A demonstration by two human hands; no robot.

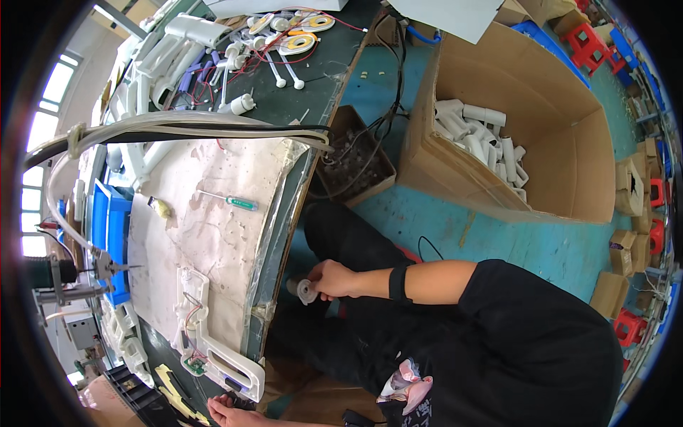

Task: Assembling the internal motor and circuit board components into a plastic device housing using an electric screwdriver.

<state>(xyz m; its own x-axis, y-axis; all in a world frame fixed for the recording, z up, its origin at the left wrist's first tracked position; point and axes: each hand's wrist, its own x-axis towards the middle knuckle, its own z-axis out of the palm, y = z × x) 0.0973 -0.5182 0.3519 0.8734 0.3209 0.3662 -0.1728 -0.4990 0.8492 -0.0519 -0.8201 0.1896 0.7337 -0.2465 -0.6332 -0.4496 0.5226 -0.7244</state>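
In my right hand [331, 280], held low over my lap beside the bench edge, is a pale grey round part [306, 291] with a hole in its end face. My fingers are closed on its side. At the bottom of the view, my left hand [226, 413] is by the bench edge with its fingers drawn together; anything in them is too dark and small to make out. Just beyond it lies a white plastic handle housing [210, 346] with thin wires and a small green circuit board [194, 364]. A screwdriver [240, 203] with a green handle rests on the worn work sheet [213, 242].
Tubing and cables [213, 127] arch across the bench. White housings [196, 28] and wired parts pile up at the far end. A blue bin [110, 238] and a mounted tool [57, 272] stand left. A large carton [526, 71] holds white plastic pieces [484, 139].
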